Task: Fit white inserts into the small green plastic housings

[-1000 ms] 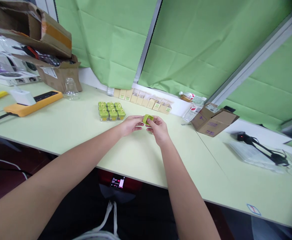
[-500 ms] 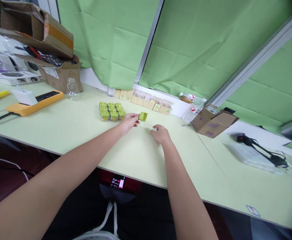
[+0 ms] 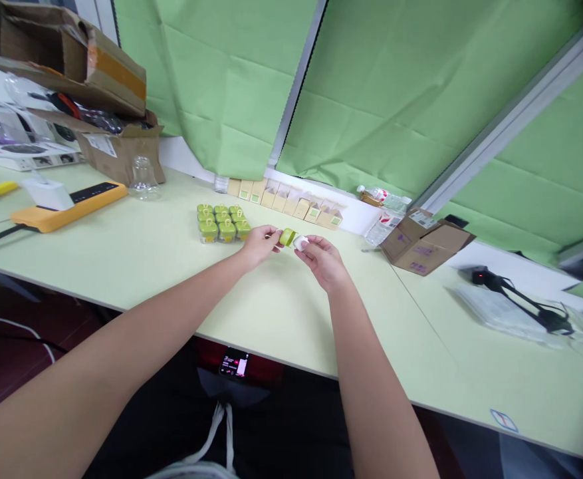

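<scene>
Inside the pale desk's edge [image 3: 271, 354], a rounded green cap [image 3: 286, 237] is held by the left grip [image 3: 260, 246], a part-hidden white piece [image 3: 300, 242] by the right [image 3: 327, 261].

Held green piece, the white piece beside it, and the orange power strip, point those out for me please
Green piece [image 3: 286, 237]: head view, on its outer side.
White piece [image 3: 300, 241]: head view, on its uncovered part.
Orange power strip [image 3: 80, 208]: head view, on its long near side.
</scene>
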The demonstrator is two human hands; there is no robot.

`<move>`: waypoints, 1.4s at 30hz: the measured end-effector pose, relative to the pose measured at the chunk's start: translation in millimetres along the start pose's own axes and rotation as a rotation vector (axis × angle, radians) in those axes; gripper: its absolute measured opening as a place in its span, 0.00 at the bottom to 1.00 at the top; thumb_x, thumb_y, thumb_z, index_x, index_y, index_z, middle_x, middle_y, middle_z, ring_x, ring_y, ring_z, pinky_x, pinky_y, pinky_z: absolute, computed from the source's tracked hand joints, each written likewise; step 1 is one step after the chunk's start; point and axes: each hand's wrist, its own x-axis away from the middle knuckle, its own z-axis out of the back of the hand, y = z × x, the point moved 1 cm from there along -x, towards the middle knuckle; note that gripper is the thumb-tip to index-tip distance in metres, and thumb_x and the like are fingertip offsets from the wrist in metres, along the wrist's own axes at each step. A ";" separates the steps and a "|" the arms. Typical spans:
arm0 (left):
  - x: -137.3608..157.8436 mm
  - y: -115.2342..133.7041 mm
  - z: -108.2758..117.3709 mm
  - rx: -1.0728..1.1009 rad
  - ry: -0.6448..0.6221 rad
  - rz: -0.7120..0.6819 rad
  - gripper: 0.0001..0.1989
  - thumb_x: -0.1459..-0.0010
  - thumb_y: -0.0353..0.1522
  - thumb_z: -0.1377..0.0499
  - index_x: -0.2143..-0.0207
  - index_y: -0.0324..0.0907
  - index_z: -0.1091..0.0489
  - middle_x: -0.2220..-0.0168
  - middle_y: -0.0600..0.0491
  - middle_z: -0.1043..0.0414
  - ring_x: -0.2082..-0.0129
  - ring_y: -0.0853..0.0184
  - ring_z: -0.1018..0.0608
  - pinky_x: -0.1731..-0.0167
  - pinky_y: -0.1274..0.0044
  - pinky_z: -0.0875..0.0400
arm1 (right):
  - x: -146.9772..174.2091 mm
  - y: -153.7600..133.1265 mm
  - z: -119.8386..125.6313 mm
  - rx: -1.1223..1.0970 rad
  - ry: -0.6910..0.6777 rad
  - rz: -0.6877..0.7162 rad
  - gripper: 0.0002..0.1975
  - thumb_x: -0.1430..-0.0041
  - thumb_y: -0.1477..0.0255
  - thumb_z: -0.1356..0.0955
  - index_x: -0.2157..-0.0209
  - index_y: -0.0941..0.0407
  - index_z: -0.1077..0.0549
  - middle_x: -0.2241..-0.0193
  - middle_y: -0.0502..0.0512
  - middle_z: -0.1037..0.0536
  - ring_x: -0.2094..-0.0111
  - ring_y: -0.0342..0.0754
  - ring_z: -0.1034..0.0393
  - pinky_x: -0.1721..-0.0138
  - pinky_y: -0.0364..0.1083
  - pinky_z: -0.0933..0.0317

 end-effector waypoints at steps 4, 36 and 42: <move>2.3 0.9 -0.9 -0.031 -0.011 -0.049 0.10 0.40 0.35 0.39 0.70 0.36 0.28 0.74 0.52 0.27 0.75 0.70 0.23 0.70 0.76 0.24 | 0.3 3.7 -3.8 -0.003 -0.019 0.009 0.19 0.60 0.70 0.21 0.67 0.54 0.29 0.64 0.50 0.21 0.58 0.46 0.24 0.47 0.49 0.30; 5.6 5.3 -4.2 0.299 0.042 0.096 0.07 0.40 0.28 0.40 0.71 0.34 0.29 0.71 0.52 0.26 0.70 0.71 0.21 0.55 0.70 0.22 | 3.9 17.4 -28.0 0.296 0.067 0.364 0.21 0.53 0.62 0.25 0.58 0.55 0.26 0.54 0.58 0.23 0.56 0.53 0.24 0.52 0.55 0.28; 4.7 5.7 -3.0 0.406 -0.004 0.183 0.06 0.43 0.29 0.36 0.70 0.34 0.28 0.70 0.49 0.25 0.69 0.70 0.21 0.52 0.69 0.25 | 10.0 12.5 -30.9 0.595 0.071 0.654 0.21 0.50 0.66 0.27 0.53 0.52 0.27 0.50 0.58 0.28 0.56 0.51 0.26 0.60 0.50 0.24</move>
